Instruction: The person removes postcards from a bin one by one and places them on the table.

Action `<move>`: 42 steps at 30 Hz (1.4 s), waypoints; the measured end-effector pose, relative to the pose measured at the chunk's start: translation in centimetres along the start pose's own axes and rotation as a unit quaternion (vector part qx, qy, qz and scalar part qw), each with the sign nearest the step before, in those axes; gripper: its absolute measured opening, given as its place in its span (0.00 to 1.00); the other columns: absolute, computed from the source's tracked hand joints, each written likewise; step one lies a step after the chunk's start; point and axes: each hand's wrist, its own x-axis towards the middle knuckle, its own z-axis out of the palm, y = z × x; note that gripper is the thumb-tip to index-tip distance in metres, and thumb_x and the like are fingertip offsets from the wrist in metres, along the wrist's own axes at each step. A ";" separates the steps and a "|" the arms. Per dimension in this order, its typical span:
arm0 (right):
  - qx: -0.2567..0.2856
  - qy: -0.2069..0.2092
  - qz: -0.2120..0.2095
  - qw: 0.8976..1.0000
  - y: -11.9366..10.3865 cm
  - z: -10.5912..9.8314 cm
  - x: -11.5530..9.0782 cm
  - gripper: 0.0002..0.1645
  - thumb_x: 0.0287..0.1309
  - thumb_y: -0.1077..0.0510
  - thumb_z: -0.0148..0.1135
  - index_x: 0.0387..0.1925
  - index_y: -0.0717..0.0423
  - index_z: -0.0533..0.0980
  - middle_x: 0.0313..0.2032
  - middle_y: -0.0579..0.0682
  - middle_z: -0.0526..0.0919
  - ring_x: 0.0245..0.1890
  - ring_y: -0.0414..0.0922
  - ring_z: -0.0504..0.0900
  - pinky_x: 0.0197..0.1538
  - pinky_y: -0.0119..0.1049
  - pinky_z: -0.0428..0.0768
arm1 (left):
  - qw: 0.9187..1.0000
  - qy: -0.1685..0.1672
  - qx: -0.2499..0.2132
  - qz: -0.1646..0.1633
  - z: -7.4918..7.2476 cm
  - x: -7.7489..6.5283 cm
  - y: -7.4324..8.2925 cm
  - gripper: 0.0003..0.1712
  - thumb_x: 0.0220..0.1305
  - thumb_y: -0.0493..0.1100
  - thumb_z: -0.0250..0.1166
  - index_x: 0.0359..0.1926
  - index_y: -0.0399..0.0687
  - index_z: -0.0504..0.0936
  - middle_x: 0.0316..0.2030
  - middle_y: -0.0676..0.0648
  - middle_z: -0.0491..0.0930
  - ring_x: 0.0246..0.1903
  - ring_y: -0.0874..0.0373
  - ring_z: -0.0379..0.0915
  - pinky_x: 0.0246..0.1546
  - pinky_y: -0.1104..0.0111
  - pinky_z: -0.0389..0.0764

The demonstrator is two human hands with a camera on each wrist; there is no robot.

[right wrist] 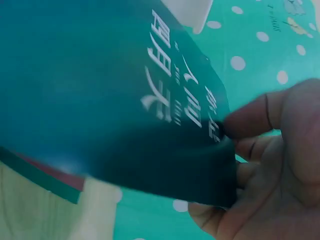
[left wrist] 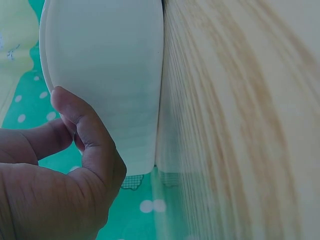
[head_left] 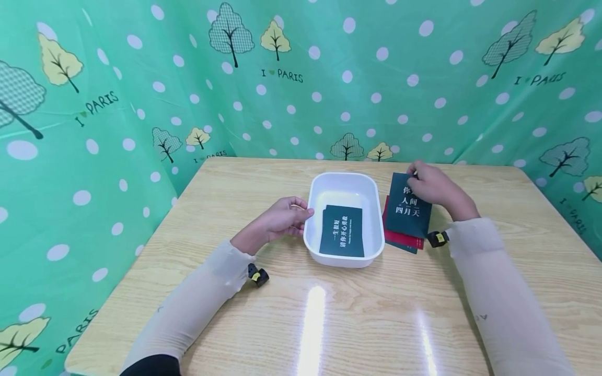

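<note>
My right hand [head_left: 435, 185] was pinched on a green booklet [head_left: 408, 211] at its far edge, toward the right corner, with barely any gap between the digits on its two faces. The booklet was just right of a white tub [head_left: 345, 262], over a red booklet [head_left: 409, 241] and a lower green booklet [head_left: 405, 247] on the worktop [head_left: 376, 313]. My left hand [head_left: 282, 216] was partly curled at the tub's left rim, one fingertip against its edge; how firmly it gripped, I couldn't tell.

The piece in my right hand bowed along its length, so I judged it light, thin and bendy, with a smooth cover that might slide a little and a corner that could crease under too hard a pinch. A hold nearer the middle of that short edge, I thought, would let it hang straighter. The tub seemed light and stiff, easy to steady by its rim.

My fingers hid the top of the printed lettering, and I couldn't make out whether the near end touched the red cover. Only strips of the two covers underneath showed. Inside the tub lay another booklet [head_left: 342, 232], printed side up; a slight step at its corner hinted at more beneath, though I couldn't count them
</note>
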 end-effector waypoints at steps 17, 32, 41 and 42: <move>-0.066 -0.107 0.018 0.992 1.1 1.5 0.4 0.24 0.60 0.62 0.63 0.54 0.71 0.69 0.44 0.66 0.77 0.38 0.56 0.76 0.45 0.53 0.78 | 1.000 0.000 -0.001 -0.001 0.1 0.0 0.1 0.15 0.70 0.38 0.60 0.52 0.40 0.65 0.34 0.43 0.78 0.25 0.56 0.75 0.29 0.65 0.80; -0.085 -0.128 0.031 0.988 1.1 2.7 0.7 0.26 0.61 0.62 0.62 0.56 0.73 0.69 0.50 0.70 0.75 0.44 0.59 0.76 0.50 0.57 0.77 | 1.000 0.001 0.000 0.002 0.1 0.0 0.0 0.14 0.70 0.37 0.60 0.51 0.39 0.66 0.35 0.42 0.77 0.25 0.56 0.75 0.28 0.65 0.80; -0.108 -0.140 0.037 0.984 1.3 3.0 1.0 0.25 0.60 0.61 0.63 0.54 0.72 0.70 0.49 0.68 0.76 0.42 0.58 0.76 0.49 0.56 0.77 | 1.000 0.002 -0.003 0.003 0.0 0.1 -0.1 0.15 0.70 0.37 0.61 0.51 0.39 0.66 0.37 0.40 0.78 0.25 0.56 0.75 0.28 0.65 0.81; -0.111 -0.141 0.037 0.983 1.2 3.0 0.9 0.25 0.60 0.61 0.63 0.54 0.72 0.70 0.48 0.68 0.76 0.42 0.57 0.76 0.49 0.56 0.77 | 1.000 0.003 -0.003 0.003 0.0 0.1 -0.1 0.15 0.70 0.37 0.61 0.51 0.39 0.67 0.37 0.39 0.78 0.25 0.56 0.75 0.28 0.66 0.81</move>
